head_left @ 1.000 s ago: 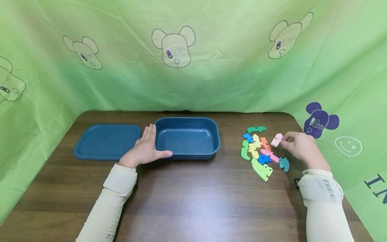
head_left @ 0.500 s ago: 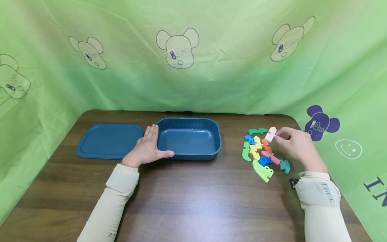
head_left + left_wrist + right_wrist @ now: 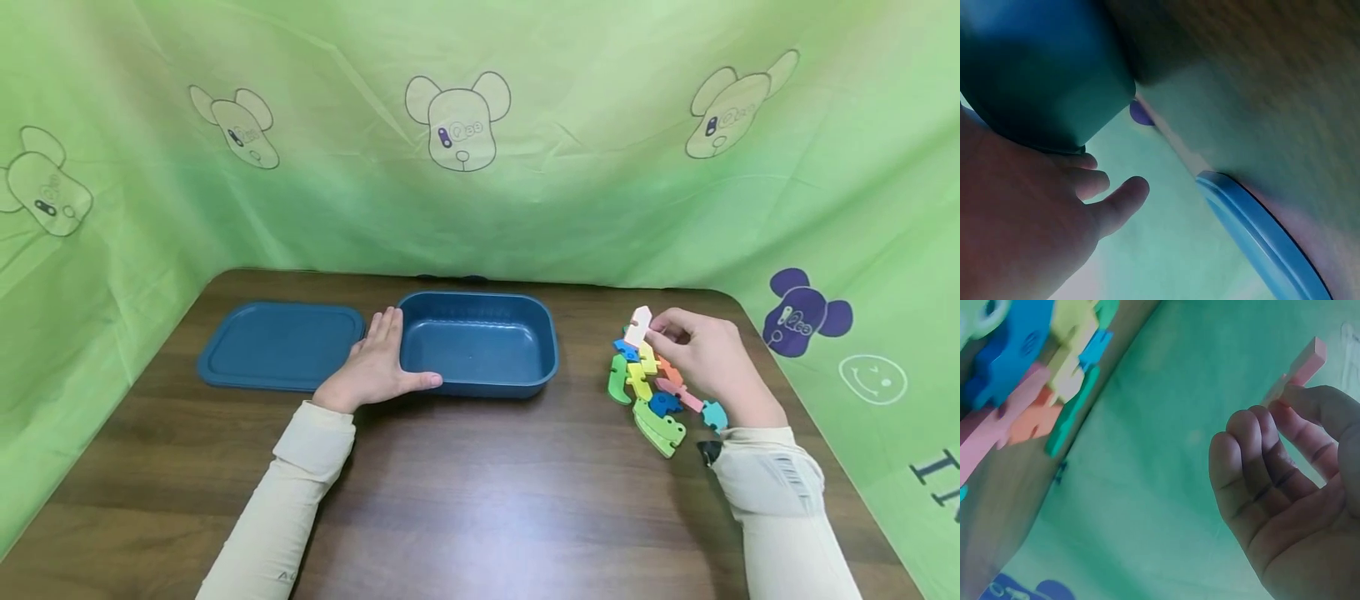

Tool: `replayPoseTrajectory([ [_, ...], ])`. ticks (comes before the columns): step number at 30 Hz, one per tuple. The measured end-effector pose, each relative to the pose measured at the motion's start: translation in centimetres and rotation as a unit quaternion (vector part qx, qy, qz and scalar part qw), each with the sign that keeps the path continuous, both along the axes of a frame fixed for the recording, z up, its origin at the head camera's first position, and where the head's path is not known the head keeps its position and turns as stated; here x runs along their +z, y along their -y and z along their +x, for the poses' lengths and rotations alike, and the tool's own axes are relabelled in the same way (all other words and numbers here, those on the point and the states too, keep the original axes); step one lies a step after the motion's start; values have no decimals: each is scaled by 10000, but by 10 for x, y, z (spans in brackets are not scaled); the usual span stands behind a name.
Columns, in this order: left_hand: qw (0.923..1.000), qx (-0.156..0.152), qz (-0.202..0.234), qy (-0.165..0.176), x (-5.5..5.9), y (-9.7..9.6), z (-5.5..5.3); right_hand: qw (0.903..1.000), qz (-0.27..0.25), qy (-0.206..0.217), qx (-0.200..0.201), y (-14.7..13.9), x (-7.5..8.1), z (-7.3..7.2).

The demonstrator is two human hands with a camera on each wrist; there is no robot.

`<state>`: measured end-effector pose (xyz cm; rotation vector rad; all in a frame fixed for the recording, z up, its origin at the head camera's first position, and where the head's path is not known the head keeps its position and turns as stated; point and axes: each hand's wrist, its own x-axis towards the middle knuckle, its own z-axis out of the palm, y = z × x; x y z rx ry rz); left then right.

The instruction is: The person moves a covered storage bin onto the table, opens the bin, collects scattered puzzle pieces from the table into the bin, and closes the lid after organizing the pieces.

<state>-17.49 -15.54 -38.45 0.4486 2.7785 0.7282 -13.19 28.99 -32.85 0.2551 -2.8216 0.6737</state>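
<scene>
A pale pink puzzle piece (image 3: 638, 326) is pinched between the thumb and index finger of my right hand (image 3: 697, 354), raised over the far part of a puzzle pile. In the right wrist view that pink piece (image 3: 1307, 362) shows at the fingertips, apart from the others. The pile below has a green crocodile-head piece (image 3: 660, 428), a curved green piece (image 3: 617, 380), a blue piece (image 3: 664, 404), yellow pieces (image 3: 639, 382) and a teal piece (image 3: 715, 416). With fingers straight and thumb spread, my left hand (image 3: 375, 362) rests against the left side of a blue box (image 3: 480, 388).
Left of the box lies a flat blue lid (image 3: 281, 346), partly behind my left hand. Brown wood tabletop (image 3: 480, 483) stretches in front of the box. A green printed cloth (image 3: 360, 200) hangs around the table's back and sides.
My right hand has lifted the pale pink piece and carried it left, over the far end of the pile. My left hand stays against the box. The head view has shifted slightly.
</scene>
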Motion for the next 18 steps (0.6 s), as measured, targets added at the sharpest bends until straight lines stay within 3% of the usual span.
replayPoseTrajectory([
  [11,10000,-9,51,25,2,-1,-1,9966,-8,-349,747,37,2,-19],
  [18,10000,6,55,28,2,0,0,9949,-54,-332,954,61,2,-32],
])
